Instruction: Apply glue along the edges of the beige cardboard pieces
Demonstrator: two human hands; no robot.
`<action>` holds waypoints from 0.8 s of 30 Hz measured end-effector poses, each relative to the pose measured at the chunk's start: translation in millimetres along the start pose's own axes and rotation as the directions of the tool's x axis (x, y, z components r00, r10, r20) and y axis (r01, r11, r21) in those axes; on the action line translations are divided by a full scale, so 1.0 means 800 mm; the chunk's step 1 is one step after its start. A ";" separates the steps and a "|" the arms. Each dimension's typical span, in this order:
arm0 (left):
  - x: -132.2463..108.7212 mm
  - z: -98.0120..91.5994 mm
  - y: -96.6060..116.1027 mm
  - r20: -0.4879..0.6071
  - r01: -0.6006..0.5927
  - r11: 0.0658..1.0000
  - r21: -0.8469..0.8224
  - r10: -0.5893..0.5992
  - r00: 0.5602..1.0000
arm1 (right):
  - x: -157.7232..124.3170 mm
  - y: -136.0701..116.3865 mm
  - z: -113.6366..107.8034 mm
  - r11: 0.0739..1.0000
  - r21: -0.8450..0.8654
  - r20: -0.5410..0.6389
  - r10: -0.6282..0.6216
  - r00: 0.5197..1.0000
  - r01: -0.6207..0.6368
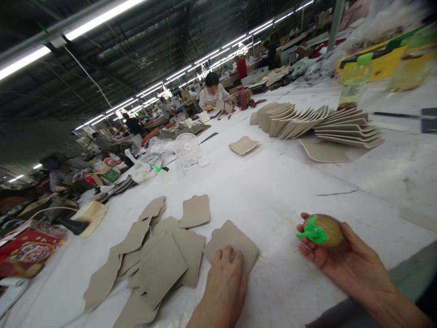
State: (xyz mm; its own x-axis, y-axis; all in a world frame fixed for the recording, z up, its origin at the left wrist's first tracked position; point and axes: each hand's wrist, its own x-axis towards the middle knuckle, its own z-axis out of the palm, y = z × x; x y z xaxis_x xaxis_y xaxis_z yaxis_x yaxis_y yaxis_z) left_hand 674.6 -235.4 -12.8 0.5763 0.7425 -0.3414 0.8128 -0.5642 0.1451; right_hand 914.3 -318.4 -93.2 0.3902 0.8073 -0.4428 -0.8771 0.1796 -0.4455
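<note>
My left hand (227, 282) lies on a grey-beige flat piece (235, 241), its fingers slightly apart and pressing on the surface. In my right hand (341, 255), palm up, rests a round yellowish bottle (329, 231) with a bright green nozzle that points left. Left of my left hand spreads a loose pile of similar beige pieces (160, 269), overlapping at different angles. One more piece (195, 211) lies just behind the pile.
Fanned stacks of beige pieces (293, 120) stand at the back right, near a green-capped bottle (357, 82). A small white fan (187, 148) and a single small stack (244, 145) are mid-table. A person (212, 93) works further back; a red package (32, 248) lies left.
</note>
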 end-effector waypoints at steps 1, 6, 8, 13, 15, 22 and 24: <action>0.000 -0.001 0.000 0.004 -0.004 1.000 0.000 0.004 1.000 | 0.000 0.000 0.000 1.000 -0.009 0.003 -0.007 1.000 0.007; 0.000 -0.005 0.001 0.036 0.000 1.000 0.011 0.000 0.999 | -0.003 -0.002 -0.001 0.999 -0.032 0.030 -0.018 0.999 0.019; 0.001 -0.005 0.001 0.048 0.009 1.000 0.021 -0.010 0.999 | -0.004 -0.002 0.001 1.000 -0.017 0.022 -0.012 1.000 0.013; 0.004 -0.003 0.002 0.051 0.001 0.998 0.060 -0.004 0.999 | -0.004 -0.001 0.004 0.999 -0.039 0.023 -0.017 1.000 0.018; 0.004 -0.002 0.003 0.055 -0.002 0.998 0.068 -0.002 0.998 | -0.004 -0.001 0.004 0.999 -0.047 0.035 -0.026 0.999 0.027; 0.006 -0.003 0.013 0.090 0.021 0.993 0.117 -0.032 0.995 | -0.007 -0.003 0.008 0.998 -0.054 0.009 -0.029 1.000 0.029; 0.007 -0.003 0.015 0.083 0.035 0.992 0.120 -0.045 0.996 | -0.007 -0.003 0.008 0.996 -0.075 0.013 -0.042 0.999 0.043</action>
State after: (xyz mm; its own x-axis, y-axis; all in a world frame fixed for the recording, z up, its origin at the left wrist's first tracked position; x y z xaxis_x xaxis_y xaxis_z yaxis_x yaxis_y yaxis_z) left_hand 688.2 -237.1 -10.8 0.5301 0.7345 -0.4237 0.8164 -0.5771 0.0210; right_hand 912.6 -319.5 -84.5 0.4227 0.8065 -0.4134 -0.8361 0.1710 -0.5212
